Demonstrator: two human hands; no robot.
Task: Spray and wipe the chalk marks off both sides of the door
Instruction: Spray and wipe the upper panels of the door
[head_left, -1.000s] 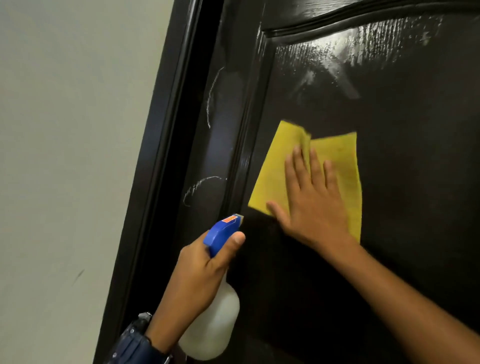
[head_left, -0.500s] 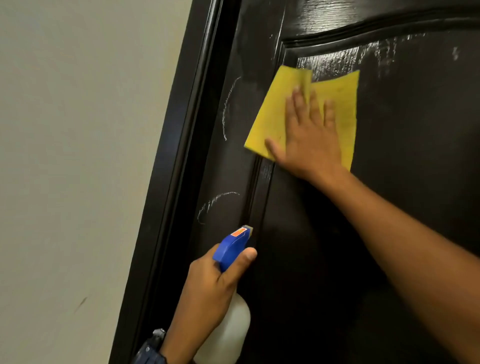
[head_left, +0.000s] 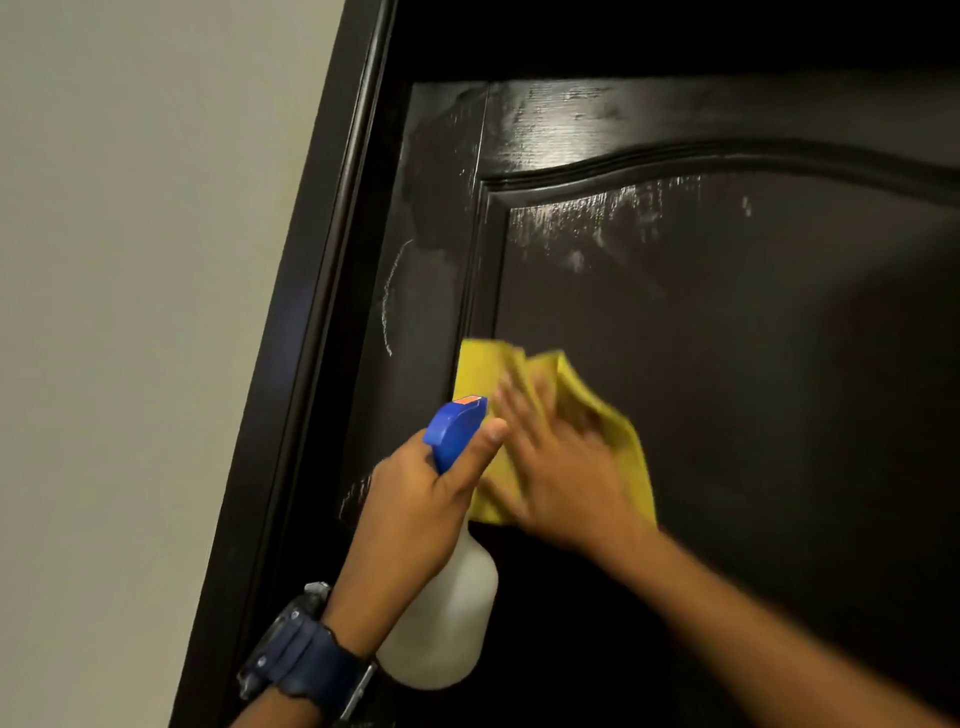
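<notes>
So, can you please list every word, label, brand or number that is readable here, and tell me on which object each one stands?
No text can be read.
Orange tab on the spray bottle nozzle: blank or too blurred to tell.
Wristwatch: no markings can be made out.
Chalk marks on the door: curved strokes, not letters.
Yellow cloth: no print.

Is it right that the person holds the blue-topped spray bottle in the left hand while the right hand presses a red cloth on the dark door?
Not quite. The cloth is yellow, not red, as the head view shows. The rest stands: the left hand holds the blue-topped spray bottle, and the right hand presses the cloth on the dark door.
</notes>
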